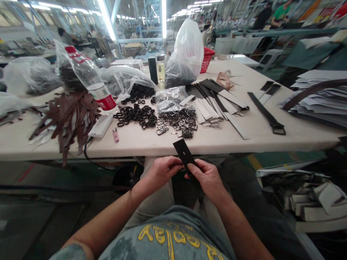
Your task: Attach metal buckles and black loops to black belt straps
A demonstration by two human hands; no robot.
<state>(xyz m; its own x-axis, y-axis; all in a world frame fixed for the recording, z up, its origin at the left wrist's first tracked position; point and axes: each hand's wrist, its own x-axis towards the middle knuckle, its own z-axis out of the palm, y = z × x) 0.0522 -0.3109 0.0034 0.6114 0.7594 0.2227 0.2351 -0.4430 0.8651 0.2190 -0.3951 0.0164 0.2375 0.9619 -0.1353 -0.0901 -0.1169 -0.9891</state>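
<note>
Probably the likeliest trouble is a slip: the black strip (185, 154) is off the worktop (130, 146), slanting above the lap between the left hand (164, 169) and the right hand (210, 177). The right grip is closed on it, thumb on top, so if that thumb eased, the strip could drop towards the floor. At its edge, the left fingertips are drawn together; whether they pinch the strip or some small part, I cannot tell. A hard bend across the 1 visible slot (184, 153) might crease or stretch it.

Nearby, the metal buckles (184, 126) lie heaped and overlapping, so lifting 1 could drag others along and scatter them. Black loops (138, 113) sit just beside, and a careless sweep could mix the 2 piles. Pink-handled snips (116, 135) rest near the front edge, where a forearm could knock them off. Brown strips (73, 119) overhang that edge and might catch on clothing. A snagged dark cord (85, 151) could tug at the white case (101, 126).
</note>
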